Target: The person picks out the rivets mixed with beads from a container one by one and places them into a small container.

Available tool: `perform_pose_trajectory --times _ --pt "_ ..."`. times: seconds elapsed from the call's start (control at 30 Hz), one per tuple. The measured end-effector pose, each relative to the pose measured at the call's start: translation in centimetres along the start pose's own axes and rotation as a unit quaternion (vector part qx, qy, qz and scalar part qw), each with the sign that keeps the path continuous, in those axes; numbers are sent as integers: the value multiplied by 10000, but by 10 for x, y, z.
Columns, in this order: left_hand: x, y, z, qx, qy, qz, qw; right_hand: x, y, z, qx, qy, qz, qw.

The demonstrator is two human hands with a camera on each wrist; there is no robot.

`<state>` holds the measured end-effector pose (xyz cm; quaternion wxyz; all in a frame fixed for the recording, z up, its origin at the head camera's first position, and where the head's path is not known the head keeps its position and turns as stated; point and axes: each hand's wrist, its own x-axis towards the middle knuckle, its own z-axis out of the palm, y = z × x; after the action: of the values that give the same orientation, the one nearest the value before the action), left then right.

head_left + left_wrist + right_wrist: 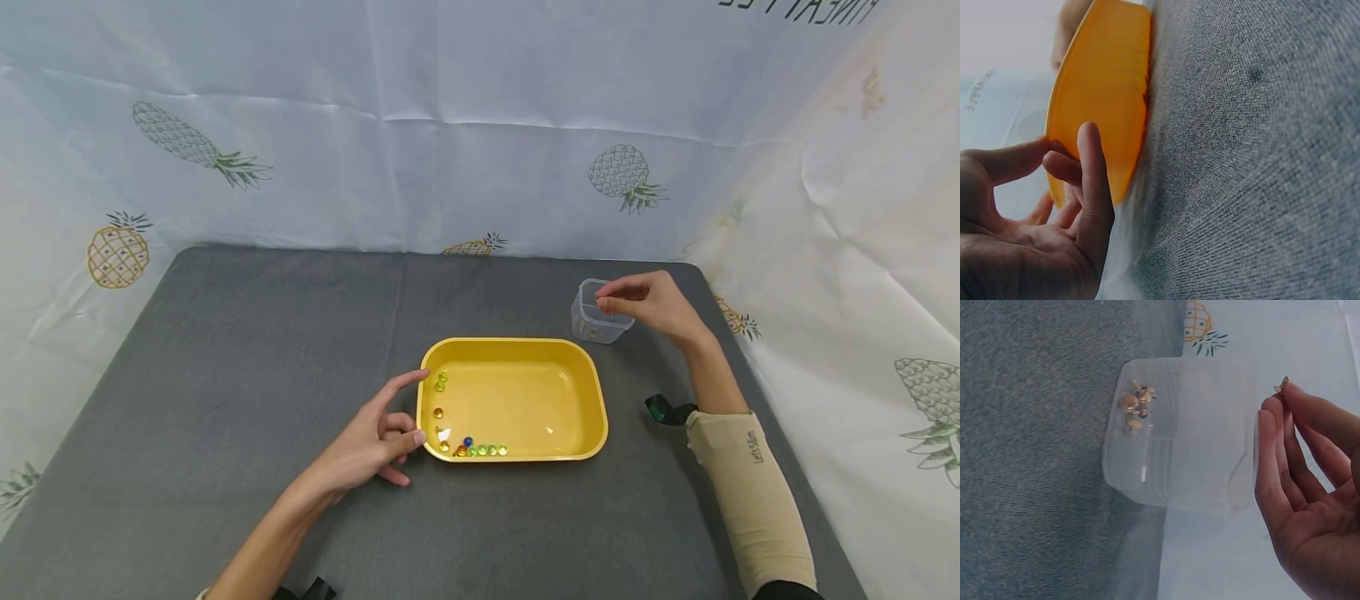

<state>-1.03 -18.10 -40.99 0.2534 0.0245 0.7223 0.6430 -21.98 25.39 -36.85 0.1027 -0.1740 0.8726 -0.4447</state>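
With thumb and middle finger my left hand grips the left rim of the yellow tray; its index finger touches the rim farther up. Along the tray's left and near sides lie green see-through beads, a blue bead, an orange bead and several small gold-coloured thumbtacks. Above the opening of a clear plastic container, my right hand pinches a gold thumbtack between thumb and fingertips. Several gold thumbtacks sit on the container's bottom.
A grey cloth covers the table. White curtains printed with pineapples hang behind it and at both sides. The container stands just beyond the tray's far right corner. A black strap piece sticks out from the right wrist.
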Motion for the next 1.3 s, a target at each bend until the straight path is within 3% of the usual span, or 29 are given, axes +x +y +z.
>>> perform_pose_trajectory --times 1.3 --pt "0 0 0 -2 -8 14 10000 0 8 7 -291 47 16 9996"
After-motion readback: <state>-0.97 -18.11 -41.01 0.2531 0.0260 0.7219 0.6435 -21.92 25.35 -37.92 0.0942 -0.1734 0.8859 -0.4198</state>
